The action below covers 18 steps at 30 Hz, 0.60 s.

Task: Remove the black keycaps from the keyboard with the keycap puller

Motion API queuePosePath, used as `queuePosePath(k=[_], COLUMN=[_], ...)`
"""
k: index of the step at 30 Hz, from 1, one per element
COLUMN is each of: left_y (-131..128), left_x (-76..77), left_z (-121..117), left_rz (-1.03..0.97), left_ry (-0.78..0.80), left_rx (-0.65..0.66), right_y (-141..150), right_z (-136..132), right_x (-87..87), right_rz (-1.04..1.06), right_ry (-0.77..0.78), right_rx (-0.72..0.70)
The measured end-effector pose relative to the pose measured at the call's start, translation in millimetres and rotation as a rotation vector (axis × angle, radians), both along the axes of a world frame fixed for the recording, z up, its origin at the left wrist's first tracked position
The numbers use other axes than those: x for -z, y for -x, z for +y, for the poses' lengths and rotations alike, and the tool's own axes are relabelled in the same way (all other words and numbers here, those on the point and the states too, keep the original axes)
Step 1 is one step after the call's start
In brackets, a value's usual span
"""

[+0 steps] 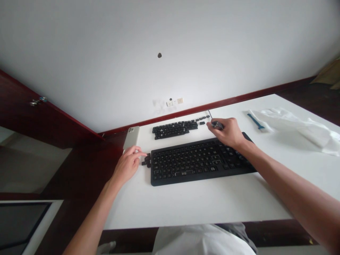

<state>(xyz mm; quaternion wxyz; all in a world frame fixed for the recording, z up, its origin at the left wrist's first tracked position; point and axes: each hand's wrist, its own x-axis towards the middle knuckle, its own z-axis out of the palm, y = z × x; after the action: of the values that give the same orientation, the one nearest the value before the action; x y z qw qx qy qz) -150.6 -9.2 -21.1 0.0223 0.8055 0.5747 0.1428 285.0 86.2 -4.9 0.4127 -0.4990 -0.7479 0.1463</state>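
**Left hand:** the left hand (127, 165) is down on the bench (212, 205), with the left fingers (138, 153) reaching out right at a little pile of loose keycaps (146, 159). Can't tell if they're actually pinching one.

**Right hand:** the right hand (226, 132) is hovering over the top right corner of the keyboard, right fingers (212, 126) closed around a small dark tool (217, 124). Too small to tell exactly what it is, tbh.

**Keyboard:** a black full-size keyboard (199, 161) sits flat in the middle of the bench, between both hands.

**Other keycaps:** rows of black keycaps (172, 130) are laid out just above the keyboard, with a few strays trailing off to the right.

**Rest of the bench:** a pale smartphone (131, 138) lies face down just above the left hand. Off to the right there's a crumpled white plastic sheet (294, 127) with a blue-handled brush (255, 121) at its edge.

**Background:** a thin black cable (209, 113) runs up by the wall, below a wall socket (172, 102).
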Motion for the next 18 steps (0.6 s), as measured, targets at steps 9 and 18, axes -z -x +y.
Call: queuePosePath(k=[9,18], left_y=[-4,5], left_x=[12.3,17.0], left_z=[-4,47], left_rz=[0.035,0.071], left_ry=[0.013,-0.021], left_rx=[-0.019,-0.026], right_y=[-1,-4], right_z=[0,2], right_x=[-1.9,1.0], right_rz=[0.005,-0.005], right_ry=[0.003,-0.022], right_rx=[-0.005,-0.001])
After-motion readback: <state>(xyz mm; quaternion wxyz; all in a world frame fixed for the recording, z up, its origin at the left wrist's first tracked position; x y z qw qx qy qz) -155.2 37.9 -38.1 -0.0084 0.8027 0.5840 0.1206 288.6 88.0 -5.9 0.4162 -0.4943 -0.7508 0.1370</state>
